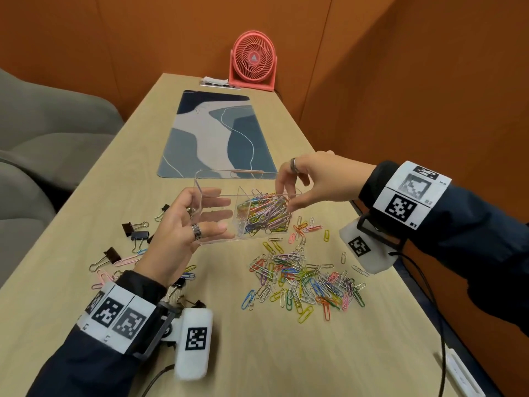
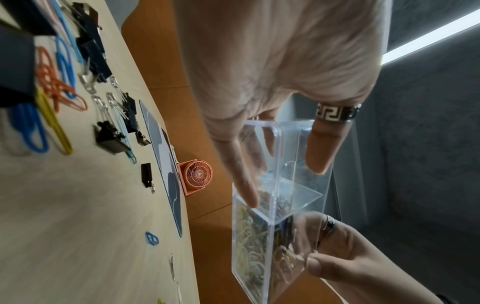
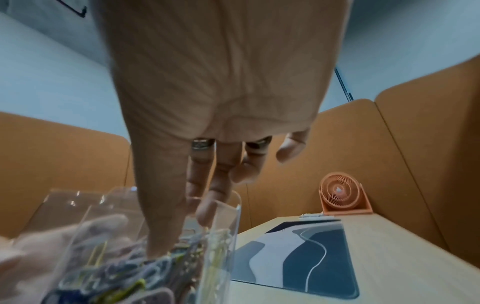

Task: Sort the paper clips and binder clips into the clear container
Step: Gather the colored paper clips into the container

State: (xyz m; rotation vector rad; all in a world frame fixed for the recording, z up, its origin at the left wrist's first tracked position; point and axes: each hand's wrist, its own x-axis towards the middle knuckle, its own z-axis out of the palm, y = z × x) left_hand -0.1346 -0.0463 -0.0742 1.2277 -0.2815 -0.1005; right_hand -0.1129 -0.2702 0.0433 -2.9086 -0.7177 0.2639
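Note:
A clear container (image 1: 213, 179) with a divider is lifted off the table and tilted. Its right compartment holds a heap of coloured paper clips (image 1: 266, 213); the left compartment looks bare. My left hand (image 1: 209, 216) grips the left end, thumb over the rim and fingers under the base (image 2: 285, 185). My right hand (image 1: 287, 197) pinches the right end wall, thumb inside among the clips (image 3: 182, 234). Many loose paper clips (image 1: 303, 279) lie on the table below the container. Black binder clips (image 1: 137, 232) are scattered at the left, partly hidden by my left forearm.
A blue patterned desk mat (image 1: 211, 133) lies beyond the container, with a coral fan (image 1: 253, 61) at the far end. Orange partition walls close the back and right. Grey chairs (image 1: 43, 124) stand to the left. A cable (image 1: 440, 325) runs along the table's right edge.

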